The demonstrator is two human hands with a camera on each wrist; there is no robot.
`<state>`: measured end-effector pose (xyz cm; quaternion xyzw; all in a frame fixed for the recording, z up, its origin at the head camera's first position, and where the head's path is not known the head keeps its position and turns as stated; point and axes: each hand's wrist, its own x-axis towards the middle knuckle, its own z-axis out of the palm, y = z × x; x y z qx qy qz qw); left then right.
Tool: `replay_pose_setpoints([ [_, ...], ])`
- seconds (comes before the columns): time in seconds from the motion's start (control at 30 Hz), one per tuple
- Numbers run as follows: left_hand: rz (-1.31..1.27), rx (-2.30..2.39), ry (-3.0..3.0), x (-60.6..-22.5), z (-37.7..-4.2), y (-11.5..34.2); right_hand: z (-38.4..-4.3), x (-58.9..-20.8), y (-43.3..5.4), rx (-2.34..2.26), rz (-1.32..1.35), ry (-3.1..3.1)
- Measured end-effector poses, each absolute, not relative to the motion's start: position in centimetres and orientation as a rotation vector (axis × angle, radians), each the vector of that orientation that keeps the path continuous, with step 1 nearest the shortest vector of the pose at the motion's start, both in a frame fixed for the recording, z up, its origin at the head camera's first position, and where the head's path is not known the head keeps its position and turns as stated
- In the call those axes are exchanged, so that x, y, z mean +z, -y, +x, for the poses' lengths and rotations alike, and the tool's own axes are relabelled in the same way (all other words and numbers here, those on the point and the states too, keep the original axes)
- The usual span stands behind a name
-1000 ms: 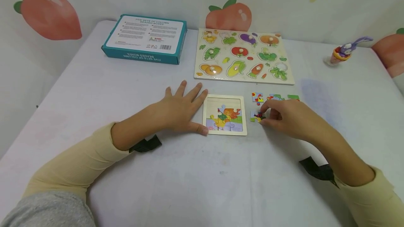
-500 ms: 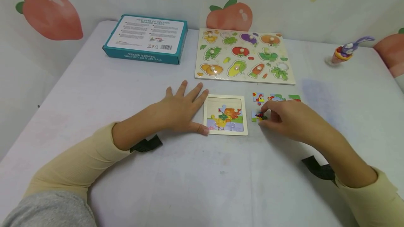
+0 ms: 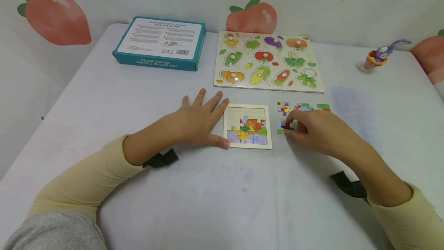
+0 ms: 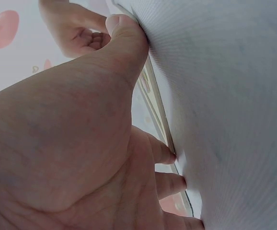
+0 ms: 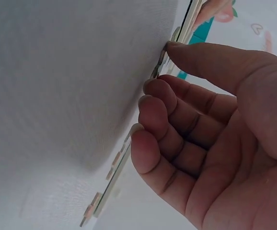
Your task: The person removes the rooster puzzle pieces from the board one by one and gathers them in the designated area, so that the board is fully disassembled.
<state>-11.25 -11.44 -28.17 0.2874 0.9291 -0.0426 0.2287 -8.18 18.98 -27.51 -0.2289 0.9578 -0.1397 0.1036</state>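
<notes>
My left hand (image 3: 199, 120) lies spread on the table, its thumb and a fingertip at the left edge of a small square wooden puzzle tray (image 3: 247, 146). Several joined pieces (image 3: 248, 130) fill the lower and right part of the tray, showing a yellow, green and orange picture. Right of the tray, my right hand (image 3: 308, 128) pinches a jigsaw piece (image 3: 279, 127) between thumb and index finger. In the right wrist view that piece (image 5: 161, 58) shows edge-on at the thumb tip, the other fingers curled below. Three more pieces lie beyond this hand, including a sun-and-bird piece (image 3: 283, 107).
A vegetable knob-puzzle board (image 3: 268, 61) lies behind the tray. A teal-and-white box (image 3: 159, 43) is at the back left. At the back right stands a small purple rabbit figurine (image 3: 376, 58). A fruit-printed cloth (image 3: 312, 7) hangs behind the table.
The left hand and tray stay put. The right hand keeps its place, and the piece between its thumb and index finger looks slightly more tilted than before.
</notes>
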Motion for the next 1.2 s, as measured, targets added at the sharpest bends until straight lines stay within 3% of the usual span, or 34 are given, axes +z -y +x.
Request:
replay_pose_setpoints([
  [1.2, 0.823, -0.116, -2.575, -28.07, -11.14, 11.56, -8.22, -27.47, -19.32, -0.39, -0.736, -2.857],
])
